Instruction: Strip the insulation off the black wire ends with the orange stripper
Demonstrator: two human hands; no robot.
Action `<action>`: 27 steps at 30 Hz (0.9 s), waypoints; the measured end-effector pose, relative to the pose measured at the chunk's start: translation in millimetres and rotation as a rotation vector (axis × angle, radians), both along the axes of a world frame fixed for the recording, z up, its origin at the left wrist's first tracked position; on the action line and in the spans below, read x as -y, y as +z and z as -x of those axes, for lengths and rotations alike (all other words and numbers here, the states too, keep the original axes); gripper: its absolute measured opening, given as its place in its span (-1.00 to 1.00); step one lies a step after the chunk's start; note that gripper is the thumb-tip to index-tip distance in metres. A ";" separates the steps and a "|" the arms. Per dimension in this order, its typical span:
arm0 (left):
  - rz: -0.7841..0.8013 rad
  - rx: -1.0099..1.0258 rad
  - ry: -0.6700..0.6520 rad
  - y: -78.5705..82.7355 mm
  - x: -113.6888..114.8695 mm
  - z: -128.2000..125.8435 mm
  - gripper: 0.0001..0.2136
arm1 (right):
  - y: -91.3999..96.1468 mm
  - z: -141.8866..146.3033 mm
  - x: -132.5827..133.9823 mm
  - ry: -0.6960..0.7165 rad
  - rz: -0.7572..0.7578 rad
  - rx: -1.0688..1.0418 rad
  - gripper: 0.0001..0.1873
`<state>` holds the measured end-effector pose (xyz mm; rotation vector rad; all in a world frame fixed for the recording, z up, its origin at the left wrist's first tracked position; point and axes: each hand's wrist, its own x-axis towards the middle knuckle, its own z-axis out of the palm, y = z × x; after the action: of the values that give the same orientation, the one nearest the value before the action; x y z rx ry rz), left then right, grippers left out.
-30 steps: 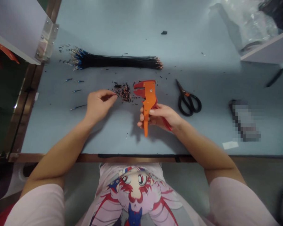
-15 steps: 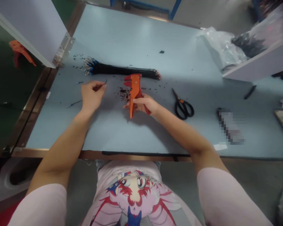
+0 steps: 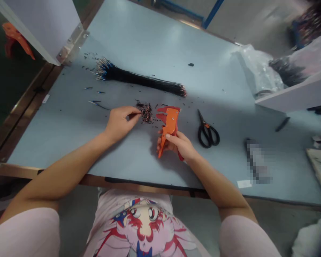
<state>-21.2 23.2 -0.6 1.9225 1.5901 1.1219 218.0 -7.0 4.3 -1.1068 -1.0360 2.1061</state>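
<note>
grey-blue table [image 3: 149, 43] seen from above, with an orange wire stripper [image 3: 169, 123] standing near its middle; the table's brown front edge [image 3: 139, 185] runs just below the stripper, close to the person's body; the widest open surface lies far beyond the stripper, toward the back edge; to the far left of the stripper, a white panel [image 3: 42, 25] overhangs the table's corner; to the far right, a white shelf [image 3: 296, 94] and a clear plastic bag [image 3: 259, 73] close off that side; black scissors [image 3: 208, 131] lie flat just right of the stripper, apart from it; a long bundle of black wires [image 3: 141, 79] lies beyond the stripper, running left to right; a small pile of wire scraps [image 3: 146, 113] sits just left of the stripper's head; the right hand [image 3: 178, 142] is wrapped closed around the stripper's handles, holding it upright with the head pointing away; the left hand [image 3: 120, 123] rests left of the stripper, fingers curled, thumb and forefinger pinched together at the edge of the scrap pile; what sits in that pinch is too small to tell
</note>
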 end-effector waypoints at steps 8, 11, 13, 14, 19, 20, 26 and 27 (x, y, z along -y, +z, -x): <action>-0.085 -0.198 -0.157 -2.5 4.4 -3.8 -0.84 | 10.1 -0.4 -3.3 0.147 0.035 0.097 -0.62; -0.092 -0.199 -0.173 -1.7 5.5 -5.3 -0.85 | 10.9 -0.2 -2.6 0.133 0.045 0.088 -0.64; -0.100 -0.194 -0.188 -0.2 6.4 -6.1 -0.85 | 10.9 -1.0 -2.8 0.132 0.064 0.062 -0.65; -0.102 -0.193 -0.192 0.6 6.9 -6.4 -0.85 | 10.9 -1.5 -2.9 0.138 0.069 0.051 -0.65; -0.102 -0.188 -0.209 3.3 8.1 -7.4 -0.84 | 13.7 -2.2 -1.5 0.198 0.058 0.026 -0.66; -0.101 -0.184 -0.221 3.7 8.2 -7.5 -0.84 | 14.5 -1.9 -0.9 0.203 0.059 0.020 -0.65; -0.112 -0.165 -0.225 6.0 9.1 -8.4 -0.85 | 17.8 0.8 1.6 0.178 0.052 0.010 -0.63; -0.123 -0.159 -0.223 6.4 9.3 -8.5 -0.86 | 18.0 1.1 1.8 0.173 0.045 0.011 -0.64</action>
<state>-12.7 13.9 5.8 2.2550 1.3673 1.0167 216.9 -8.8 22.3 -1.0852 -1.1307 2.2713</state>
